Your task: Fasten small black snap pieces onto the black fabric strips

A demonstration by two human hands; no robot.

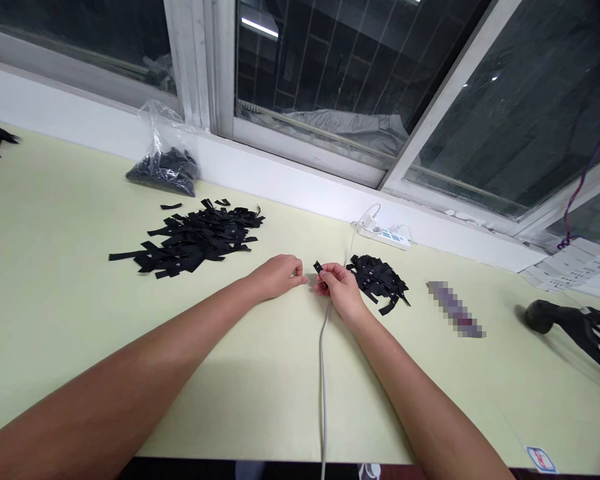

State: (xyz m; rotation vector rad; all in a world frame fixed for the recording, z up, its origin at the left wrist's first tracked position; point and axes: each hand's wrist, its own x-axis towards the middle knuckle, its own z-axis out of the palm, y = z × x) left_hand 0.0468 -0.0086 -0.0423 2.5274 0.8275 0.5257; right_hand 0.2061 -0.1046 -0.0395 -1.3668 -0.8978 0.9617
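Note:
Between the fingers of my right hand [340,288] is a small black strip [318,267], its upper end sticking out past the fingertips. My left hand [279,275] is just left of it, not touching it, with curled fingers and the thumb close to them; whether anything small is inside cannot be made out. A large heap of black strips [200,237] lies beyond my left hand, to the left. Right beside my right hand is a smaller heap of black strips [379,279].
A clear bag of black pieces [167,170] stands against the wall. A white power strip [384,235] sits at the back; its cable [323,373] runs under my right hand to the front edge. A black stand [570,320] and white boxes [570,263] are at the right.

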